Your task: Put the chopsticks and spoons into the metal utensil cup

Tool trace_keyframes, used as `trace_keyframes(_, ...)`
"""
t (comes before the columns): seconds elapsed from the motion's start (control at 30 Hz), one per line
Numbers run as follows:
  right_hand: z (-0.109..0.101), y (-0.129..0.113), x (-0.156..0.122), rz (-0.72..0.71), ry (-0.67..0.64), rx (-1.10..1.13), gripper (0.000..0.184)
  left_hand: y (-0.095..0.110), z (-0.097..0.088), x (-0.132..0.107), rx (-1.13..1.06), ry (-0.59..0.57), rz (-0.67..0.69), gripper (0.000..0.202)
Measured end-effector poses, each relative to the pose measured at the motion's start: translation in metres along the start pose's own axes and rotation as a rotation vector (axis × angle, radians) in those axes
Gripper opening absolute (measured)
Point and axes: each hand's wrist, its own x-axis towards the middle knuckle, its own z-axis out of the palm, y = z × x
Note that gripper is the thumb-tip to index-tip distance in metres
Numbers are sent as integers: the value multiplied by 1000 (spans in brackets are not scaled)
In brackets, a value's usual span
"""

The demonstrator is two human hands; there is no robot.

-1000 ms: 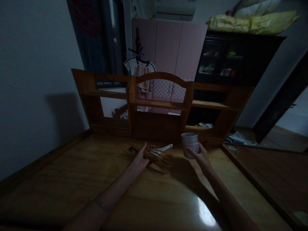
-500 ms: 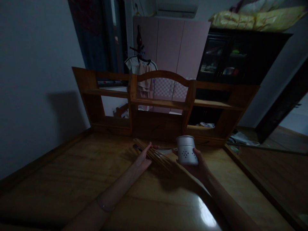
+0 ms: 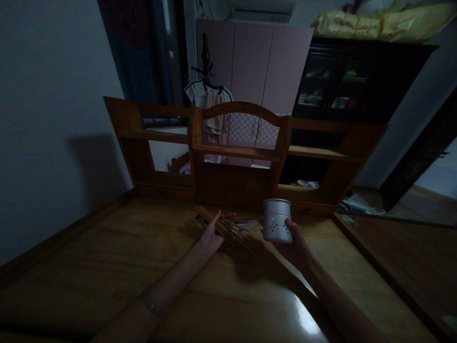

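Note:
My left hand (image 3: 214, 237) is wrapped round a bundle of wooden chopsticks (image 3: 233, 234), which slants from upper left to lower right above the tabletop. Among the chopsticks are some metal utensils (image 3: 243, 221); a dark rounded end, perhaps a spoon's, pokes out at the bundle's left. My right hand (image 3: 294, 245) grips a silver metal utensil holder (image 3: 277, 221) from below and its right side. The holder is about upright, with small holes punched in its wall. Its inside is hidden from me. A small gap separates it from the utensils.
Beneath my hands lies a glossy wooden tabletop (image 3: 143, 267). A wooden shelf unit (image 3: 241, 152) runs along its far edge. A wall (image 3: 53, 157) rises on the left. Beyond stand a pink wardrobe (image 3: 250, 62), hanging clothes (image 3: 210, 97) and a dark cabinet (image 3: 371, 81).
The chopstick bundle and my left hand have moved slightly left. The holder has shifted a little right, so the gap between it and the utensils is wider. Both hands keep their hold.

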Motion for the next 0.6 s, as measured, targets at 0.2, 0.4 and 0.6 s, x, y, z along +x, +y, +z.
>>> trace_keyframes(0.2, 6, -10, -2, -97, -3, -44, 54, 2, -10, 9, -20, -45, 29, 19)
trace_keyframes(0.4, 17, -26, -10, -140, 45, -64, 59, 2, -12, 7, 68, -108, -3, 18)
trace_keyframes(0.6, 15, -28, -15, -99, 19, -2, 58, -5, -6, -2, 203, -227, -174, 21)
